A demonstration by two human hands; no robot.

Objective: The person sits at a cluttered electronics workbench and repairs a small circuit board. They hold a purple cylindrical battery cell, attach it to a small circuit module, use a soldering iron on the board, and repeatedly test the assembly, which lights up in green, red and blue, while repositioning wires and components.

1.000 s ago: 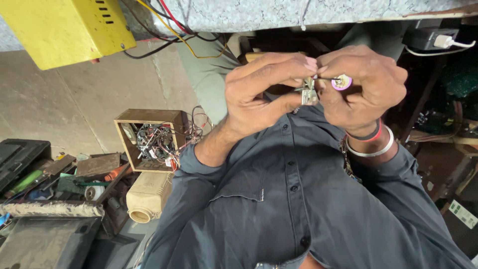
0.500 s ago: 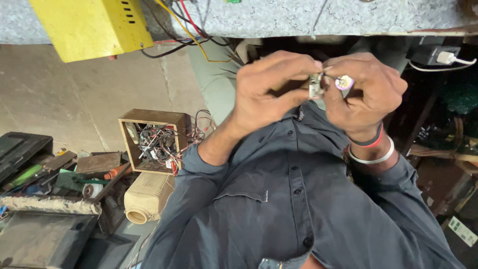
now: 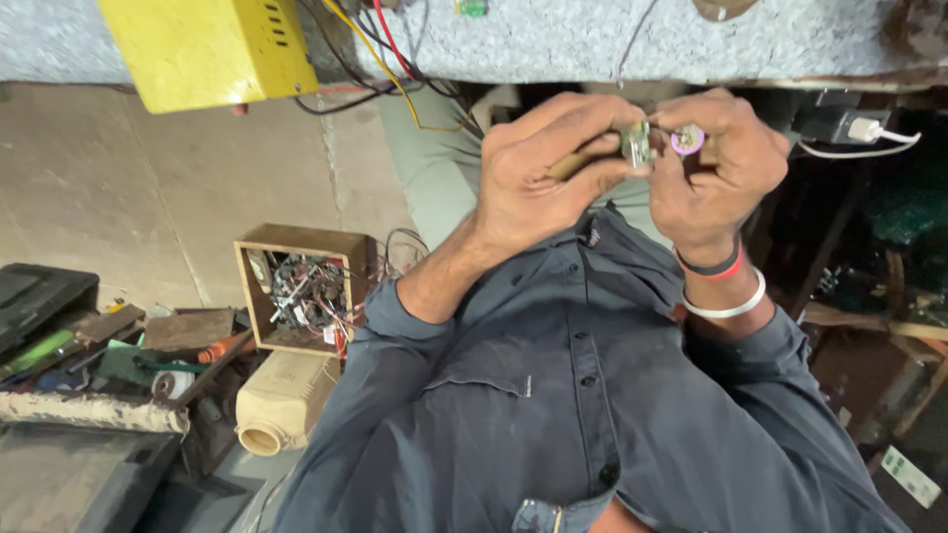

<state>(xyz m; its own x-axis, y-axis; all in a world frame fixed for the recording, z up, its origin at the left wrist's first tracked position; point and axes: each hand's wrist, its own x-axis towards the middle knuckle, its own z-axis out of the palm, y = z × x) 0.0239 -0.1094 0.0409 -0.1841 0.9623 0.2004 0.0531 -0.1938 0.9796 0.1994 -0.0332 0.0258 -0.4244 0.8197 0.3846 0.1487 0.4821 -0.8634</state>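
Both hands are raised together in front of my chest, over my dark blue shirt (image 3: 592, 395). My left hand (image 3: 548, 173) pinches a small green circuit board (image 3: 637, 145), with a brownish stick-like piece (image 3: 573, 161) lying under its fingers. My right hand (image 3: 721, 178), with a white bangle and a dark wristband, grips a small cylinder with a purple end (image 3: 688, 139) and holds it right against the board. Fingers hide most of both parts.
A grey speckled bench top (image 3: 592, 39) runs along the top, with a yellow metal box (image 3: 212, 44) and loose wires. On the floor at left are a wooden box of wires (image 3: 301, 291), a cream plastic jug (image 3: 281, 400), tools and a black case (image 3: 35, 296). A plug (image 3: 849, 126) sits at right.
My hands stay together on the board and cylinder, shifting slightly up in view as the camera moves. The left fingers have closed further around the board.
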